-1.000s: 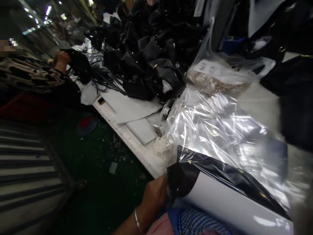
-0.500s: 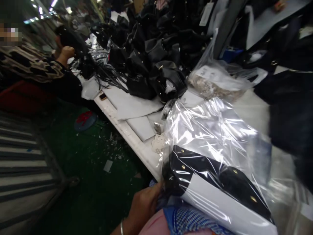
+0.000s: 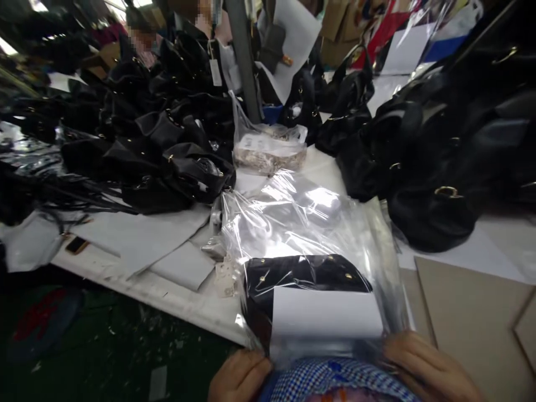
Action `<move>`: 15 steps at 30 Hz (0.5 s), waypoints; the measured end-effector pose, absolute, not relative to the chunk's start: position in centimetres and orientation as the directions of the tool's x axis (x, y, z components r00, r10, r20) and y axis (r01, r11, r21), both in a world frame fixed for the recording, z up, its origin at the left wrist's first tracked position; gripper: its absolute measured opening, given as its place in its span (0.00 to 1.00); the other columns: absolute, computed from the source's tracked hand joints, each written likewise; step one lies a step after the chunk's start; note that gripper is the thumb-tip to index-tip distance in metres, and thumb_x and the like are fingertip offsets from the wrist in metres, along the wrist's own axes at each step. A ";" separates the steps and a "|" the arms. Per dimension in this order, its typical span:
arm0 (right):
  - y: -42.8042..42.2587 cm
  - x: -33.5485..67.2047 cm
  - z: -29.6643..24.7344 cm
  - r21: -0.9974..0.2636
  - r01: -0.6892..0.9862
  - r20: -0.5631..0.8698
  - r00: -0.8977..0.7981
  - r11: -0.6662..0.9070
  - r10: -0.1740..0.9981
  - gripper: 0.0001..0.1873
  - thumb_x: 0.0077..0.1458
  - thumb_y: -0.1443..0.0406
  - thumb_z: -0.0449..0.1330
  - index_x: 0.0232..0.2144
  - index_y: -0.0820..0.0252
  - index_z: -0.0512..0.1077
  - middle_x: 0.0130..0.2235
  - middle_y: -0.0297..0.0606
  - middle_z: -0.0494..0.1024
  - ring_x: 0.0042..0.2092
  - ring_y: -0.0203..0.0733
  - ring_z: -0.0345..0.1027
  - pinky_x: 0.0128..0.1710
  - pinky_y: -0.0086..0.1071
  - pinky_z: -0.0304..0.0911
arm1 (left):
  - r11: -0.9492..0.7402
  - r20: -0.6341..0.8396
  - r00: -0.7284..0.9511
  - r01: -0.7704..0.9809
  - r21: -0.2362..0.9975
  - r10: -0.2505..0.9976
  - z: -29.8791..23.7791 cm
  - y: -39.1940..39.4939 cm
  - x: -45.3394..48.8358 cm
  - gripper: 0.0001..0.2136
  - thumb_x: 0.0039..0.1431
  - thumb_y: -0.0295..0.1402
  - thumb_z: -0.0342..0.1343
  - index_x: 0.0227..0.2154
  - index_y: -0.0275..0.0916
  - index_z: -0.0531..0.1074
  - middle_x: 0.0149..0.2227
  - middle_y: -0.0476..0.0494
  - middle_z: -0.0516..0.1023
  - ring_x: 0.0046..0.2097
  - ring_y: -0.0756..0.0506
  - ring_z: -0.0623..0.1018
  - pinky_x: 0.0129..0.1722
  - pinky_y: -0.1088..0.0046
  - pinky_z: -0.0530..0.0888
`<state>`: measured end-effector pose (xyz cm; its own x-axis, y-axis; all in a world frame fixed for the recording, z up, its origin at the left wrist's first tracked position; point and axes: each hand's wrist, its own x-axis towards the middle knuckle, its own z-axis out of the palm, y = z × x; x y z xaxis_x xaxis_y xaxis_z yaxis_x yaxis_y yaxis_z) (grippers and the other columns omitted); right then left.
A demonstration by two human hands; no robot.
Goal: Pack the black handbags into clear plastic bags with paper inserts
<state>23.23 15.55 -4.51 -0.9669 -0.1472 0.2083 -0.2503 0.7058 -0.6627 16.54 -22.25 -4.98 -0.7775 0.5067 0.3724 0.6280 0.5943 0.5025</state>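
Observation:
A clear plastic bag [image 3: 288,218] lies on the table in front of me, its near end against my blue checked clothing. Inside it are a black handbag [image 3: 310,271] with small gold studs and a white sheet [image 3: 326,312] along its near side. My left hand [image 3: 240,375] is closed on the plastic bag's near left corner. At the near right corner, my right hand [image 3: 431,365] has its fingers curled round the plastic; the fingertips are partly hidden.
Black handbags [image 3: 154,151] are heaped at the back left, more black bags [image 3: 435,167] on the right. Beyond the plastic bag stands a see-through bag of small beige pieces [image 3: 268,156]. White papers [image 3: 159,240], a phone [image 3: 76,245] and grey-brown boards [image 3: 469,312] lie around. People stand at the back.
The view has swung to the right. My right hand has come into view on the plastic bag's right corner. The plastic bag now lies straighter before me; my left hand stays at its left side.

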 end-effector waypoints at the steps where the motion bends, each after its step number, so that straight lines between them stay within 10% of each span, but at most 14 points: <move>1: 15.6 23.2 -4.9 -0.670 -0.231 0.137 -0.973 0.706 -0.188 0.10 0.64 0.60 0.56 0.37 0.50 0.78 0.32 0.40 0.79 0.35 0.44 0.75 0.35 0.33 0.68 | 0.585 0.315 -0.774 0.625 0.518 0.549 -5.4 -22.5 16.5 0.17 0.72 0.38 0.44 0.39 0.42 0.78 0.35 0.43 0.81 0.36 0.46 0.80 0.36 0.74 0.76; 8: 15.6 24.4 -8.4 -0.514 -0.250 -0.029 -0.951 0.821 -0.307 0.13 0.63 0.62 0.55 0.28 0.51 0.75 0.29 0.34 0.77 0.31 0.42 0.73 0.32 0.32 0.67 | 0.550 0.178 -0.692 0.680 0.484 0.699 -6.3 -25.4 15.2 0.14 0.71 0.35 0.45 0.37 0.42 0.77 0.34 0.45 0.80 0.37 0.48 0.81 0.39 0.78 0.78; 10: 15.5 24.9 -8.7 -0.452 -0.218 0.080 -0.976 0.865 -0.204 0.10 0.63 0.62 0.55 0.34 0.50 0.76 0.32 0.35 0.79 0.33 0.42 0.75 0.34 0.32 0.70 | 0.635 0.289 -0.753 0.655 0.409 0.591 -6.8 -26.0 15.5 0.07 0.66 0.32 0.54 0.42 0.44 0.77 0.38 0.44 0.82 0.41 0.46 0.82 0.42 0.76 0.79; 15: 15.0 25.8 -9.2 -0.401 -0.016 0.193 -0.979 0.916 0.067 0.25 0.59 0.55 0.58 0.56 0.57 0.69 0.63 0.48 0.68 0.53 0.49 0.74 0.46 0.35 0.75 | 0.815 0.278 -0.933 0.339 0.470 0.227 -9.7 -24.7 17.4 0.28 0.64 0.38 0.55 0.66 0.40 0.59 0.63 0.33 0.68 0.61 0.34 0.72 0.55 0.56 0.76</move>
